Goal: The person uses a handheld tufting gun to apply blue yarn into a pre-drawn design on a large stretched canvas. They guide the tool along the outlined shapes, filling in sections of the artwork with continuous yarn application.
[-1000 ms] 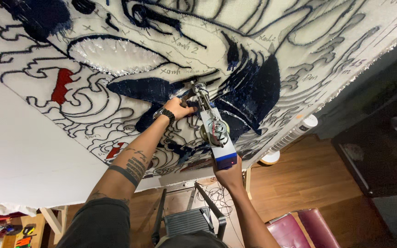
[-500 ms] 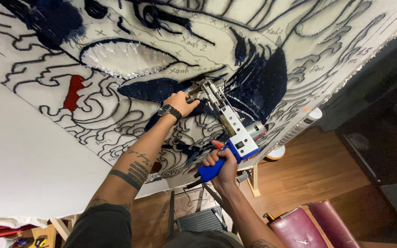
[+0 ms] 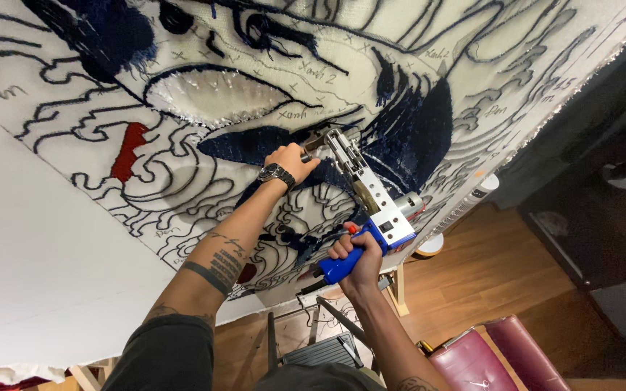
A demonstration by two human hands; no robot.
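Note:
A tufting gun (image 3: 371,199) with a silver body and blue grip is pressed nose-first against a large white cloth (image 3: 52,261) stretched on a frame, drawn with black outlines. My right hand (image 3: 356,253) is wrapped around the blue grip below. My left hand (image 3: 289,161), with a wristwatch, holds the gun's front handle close to the cloth. The nose touches a dark blue tufted patch (image 3: 269,145). A second dark blue patch (image 3: 418,137) lies to the right, a red one (image 3: 128,148) to the left.
A white tufted oval (image 3: 219,94) sits above the gun. Below are a wooden floor (image 3: 487,275), a dark red padded seat (image 3: 494,358), a step stool (image 3: 320,351) and a wooden frame leg (image 3: 400,289). Dark furniture (image 3: 595,217) stands at right.
The gun has moved up and to the right along the dark blue patch, both hands travelling with it. The view has shifted slightly.

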